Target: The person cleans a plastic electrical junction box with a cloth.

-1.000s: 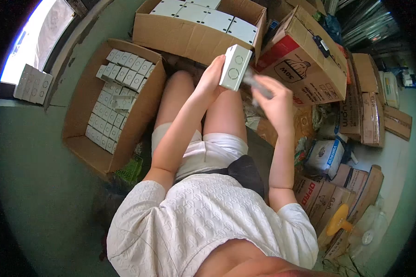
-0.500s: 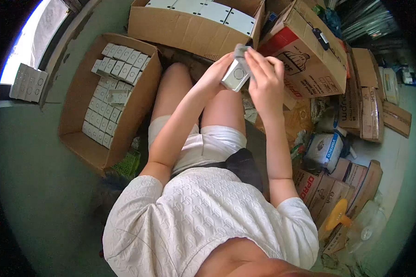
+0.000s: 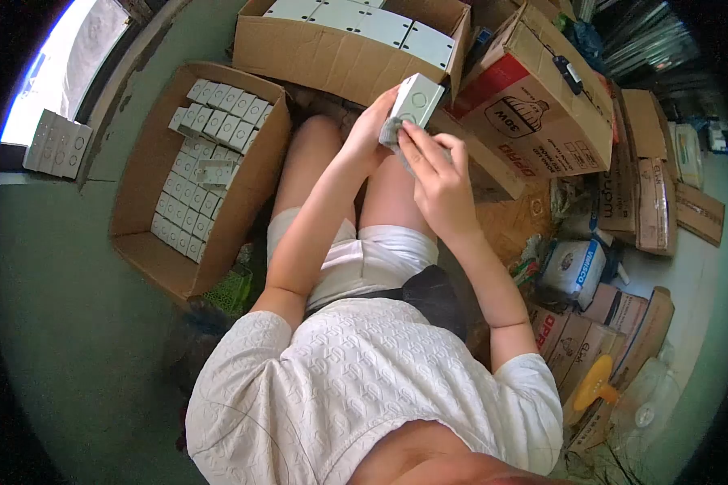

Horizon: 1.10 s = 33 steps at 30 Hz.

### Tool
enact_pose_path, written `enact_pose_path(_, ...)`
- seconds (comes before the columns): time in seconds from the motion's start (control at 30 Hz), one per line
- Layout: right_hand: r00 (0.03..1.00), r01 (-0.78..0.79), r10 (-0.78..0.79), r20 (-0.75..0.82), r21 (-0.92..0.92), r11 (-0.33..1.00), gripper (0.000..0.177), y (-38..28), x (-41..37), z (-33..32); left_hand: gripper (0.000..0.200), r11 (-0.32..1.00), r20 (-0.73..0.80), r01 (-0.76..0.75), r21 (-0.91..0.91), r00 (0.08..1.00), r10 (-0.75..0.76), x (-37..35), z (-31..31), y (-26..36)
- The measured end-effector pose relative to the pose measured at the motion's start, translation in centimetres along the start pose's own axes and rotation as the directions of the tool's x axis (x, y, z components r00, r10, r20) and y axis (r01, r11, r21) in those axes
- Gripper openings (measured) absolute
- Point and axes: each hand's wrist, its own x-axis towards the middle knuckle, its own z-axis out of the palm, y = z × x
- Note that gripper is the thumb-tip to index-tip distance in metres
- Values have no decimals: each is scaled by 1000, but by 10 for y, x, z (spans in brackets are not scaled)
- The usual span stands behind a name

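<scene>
Above my lap, my left hand (image 3: 368,129) is closed around a small white box (image 3: 419,97) with a round ring on its side. My right hand (image 3: 438,174) pinches a grey cloth (image 3: 391,132) and presses it on the near end of that box. Part of the cloth hangs beneath the fingers. To the left, an open carton (image 3: 150,230) holds rows of similar white boxes (image 3: 188,194). Another open carton (image 3: 323,56) ahead of me contains larger white panels (image 3: 384,26).
Several white boxes (image 3: 57,145) stand on the ledge at the left. A red and brown carton (image 3: 534,109) with a black object on top is at the right. Beyond it lie flattened cartons (image 3: 582,339), a wrapped pack (image 3: 573,267) and a yellow object (image 3: 594,382).
My right hand has moved down with the cloth, from the box's top end to its near end. The box has shifted up slightly and more of its face shows.
</scene>
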Motion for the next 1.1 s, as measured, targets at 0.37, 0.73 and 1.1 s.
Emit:
enact_pose_path(0.37,982,-115,93,-164,-126,985,51,26,38,1,44,973,-90,-97,208,989,117,2,5,4)
enact_pose_path(0.73,616,-560,685,389,828,33,48,61,19,16,42,-322,446,-315,893,712,542,-48,58,27)
enact_pose_path(1.1,478,-656,721,501,750,-86,54,58,-10,51,45,658,425,-671,-343,514,745,-165,161,47)
